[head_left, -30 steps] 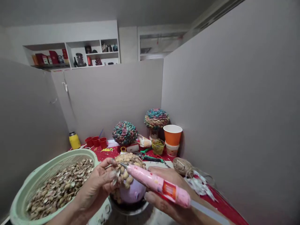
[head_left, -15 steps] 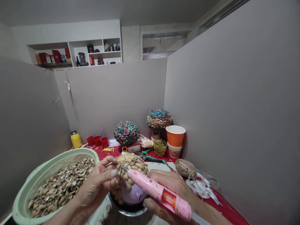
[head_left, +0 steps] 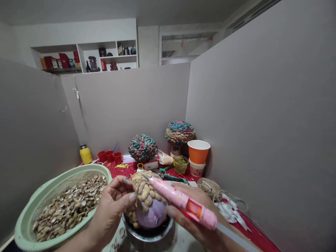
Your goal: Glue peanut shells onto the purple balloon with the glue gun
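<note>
A purple balloon (head_left: 151,215), partly covered with peanut shells (head_left: 145,185), rests in a metal bowl (head_left: 149,239). At its left side my left hand (head_left: 114,201) is closed, thumb and fingers pinching a peanut shell (head_left: 137,200) against or very near the covered part; the fingers partly hide it. My right hand (head_left: 194,210) is wrapped round a pink hot glue gun (head_left: 181,199). The gun's metal nozzle points up and left, over the top of the covered balloon. A clear glue stick (head_left: 233,236) sticks out of the gun's back end.
On the left stands a green basket (head_left: 23,224) of peanut shells. Behind are two colourful shell-covered balls (head_left: 142,147), red cups (head_left: 117,158), a yellow bottle (head_left: 85,154), an orange paper bucket (head_left: 198,153), pliers (head_left: 174,178) and twine (head_left: 210,187). Grey partitions (head_left: 126,101) enclose the table.
The glue gun's nozzle has moved from the shell in my left hand to up over the ball. My left hand has brought the shell to the balloon's side.
</note>
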Action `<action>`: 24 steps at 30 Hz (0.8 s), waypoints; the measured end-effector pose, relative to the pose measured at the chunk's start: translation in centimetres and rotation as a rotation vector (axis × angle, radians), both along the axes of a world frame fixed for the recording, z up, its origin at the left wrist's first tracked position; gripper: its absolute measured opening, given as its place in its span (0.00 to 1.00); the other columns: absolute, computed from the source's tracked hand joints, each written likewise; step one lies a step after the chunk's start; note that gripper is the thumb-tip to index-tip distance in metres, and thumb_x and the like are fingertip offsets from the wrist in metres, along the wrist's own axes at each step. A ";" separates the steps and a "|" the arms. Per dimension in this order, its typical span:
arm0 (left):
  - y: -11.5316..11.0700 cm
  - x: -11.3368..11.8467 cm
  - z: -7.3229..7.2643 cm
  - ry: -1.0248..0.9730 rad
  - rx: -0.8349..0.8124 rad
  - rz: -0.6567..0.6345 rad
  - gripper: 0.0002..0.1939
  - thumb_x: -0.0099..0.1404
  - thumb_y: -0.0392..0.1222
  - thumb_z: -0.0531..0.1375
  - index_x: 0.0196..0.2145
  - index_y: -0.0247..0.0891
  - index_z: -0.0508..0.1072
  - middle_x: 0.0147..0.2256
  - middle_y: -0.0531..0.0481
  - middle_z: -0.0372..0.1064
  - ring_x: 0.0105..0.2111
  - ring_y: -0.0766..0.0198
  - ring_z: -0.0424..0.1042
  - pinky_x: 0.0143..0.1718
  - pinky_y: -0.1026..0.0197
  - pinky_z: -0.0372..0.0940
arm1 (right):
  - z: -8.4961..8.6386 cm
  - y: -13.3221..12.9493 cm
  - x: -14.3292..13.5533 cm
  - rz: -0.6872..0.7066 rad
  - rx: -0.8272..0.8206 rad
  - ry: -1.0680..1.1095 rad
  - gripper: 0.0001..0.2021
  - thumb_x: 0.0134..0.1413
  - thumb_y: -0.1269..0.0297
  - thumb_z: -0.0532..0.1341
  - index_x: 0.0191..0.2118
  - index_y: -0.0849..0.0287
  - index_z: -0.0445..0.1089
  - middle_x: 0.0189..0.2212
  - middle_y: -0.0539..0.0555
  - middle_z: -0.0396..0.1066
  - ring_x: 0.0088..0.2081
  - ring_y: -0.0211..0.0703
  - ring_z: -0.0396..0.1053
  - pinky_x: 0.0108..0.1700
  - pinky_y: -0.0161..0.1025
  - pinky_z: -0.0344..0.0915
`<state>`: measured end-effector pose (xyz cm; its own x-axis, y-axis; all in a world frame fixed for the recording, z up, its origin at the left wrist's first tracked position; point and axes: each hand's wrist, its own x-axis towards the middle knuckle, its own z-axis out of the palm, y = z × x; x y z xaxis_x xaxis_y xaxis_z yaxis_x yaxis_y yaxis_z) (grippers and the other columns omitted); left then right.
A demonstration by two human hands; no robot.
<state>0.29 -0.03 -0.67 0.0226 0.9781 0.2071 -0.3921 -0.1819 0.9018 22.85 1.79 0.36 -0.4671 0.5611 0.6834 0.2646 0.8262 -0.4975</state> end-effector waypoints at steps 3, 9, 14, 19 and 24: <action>-0.5 0.7 -0.3 0.030 0.008 -0.006 0.14 0.49 0.38 0.73 0.32 0.38 0.73 0.30 0.53 0.72 0.30 0.67 0.70 0.33 0.67 0.66 | -0.3 0.2 0.1 0.025 -0.352 0.233 0.15 0.61 0.50 0.59 0.37 0.57 0.74 0.25 0.52 0.69 0.24 0.40 0.66 0.26 0.35 0.66; -0.1 0.6 0.6 -0.058 -0.059 -0.026 0.14 0.49 0.37 0.73 0.32 0.38 0.74 0.30 0.53 0.72 0.30 0.67 0.69 0.32 0.67 0.66 | -0.3 1.3 0.0 0.017 -0.553 0.421 0.23 0.56 0.42 0.62 0.27 0.59 0.71 0.23 0.52 0.66 0.23 0.37 0.62 0.20 0.31 0.61; 1.0 -0.2 1.2 -0.076 -0.006 0.030 0.10 0.54 0.33 0.70 0.33 0.38 0.74 0.33 0.53 0.72 0.33 0.68 0.69 0.36 0.68 0.66 | 1.3 2.7 0.6 -0.047 -0.244 0.234 0.20 0.64 0.46 0.55 0.42 0.58 0.74 0.27 0.54 0.70 0.23 0.39 0.65 0.22 0.34 0.64; 1.4 -0.3 0.7 -0.098 -0.037 0.005 0.11 0.54 0.33 0.70 0.34 0.38 0.74 0.32 0.54 0.72 0.32 0.69 0.70 0.34 0.67 0.67 | 1.2 1.9 -0.3 0.014 -0.129 0.101 0.20 0.67 0.48 0.52 0.46 0.56 0.73 0.26 0.52 0.71 0.26 0.41 0.68 0.27 0.35 0.68; 1.4 -0.3 0.5 -0.091 -0.025 0.001 0.11 0.54 0.33 0.70 0.34 0.38 0.74 0.32 0.54 0.72 0.32 0.69 0.70 0.35 0.68 0.67 | 1.5 0.8 -0.9 0.092 0.032 -0.027 0.24 0.68 0.46 0.47 0.39 0.57 0.73 0.27 0.53 0.70 0.28 0.44 0.69 0.33 0.37 0.68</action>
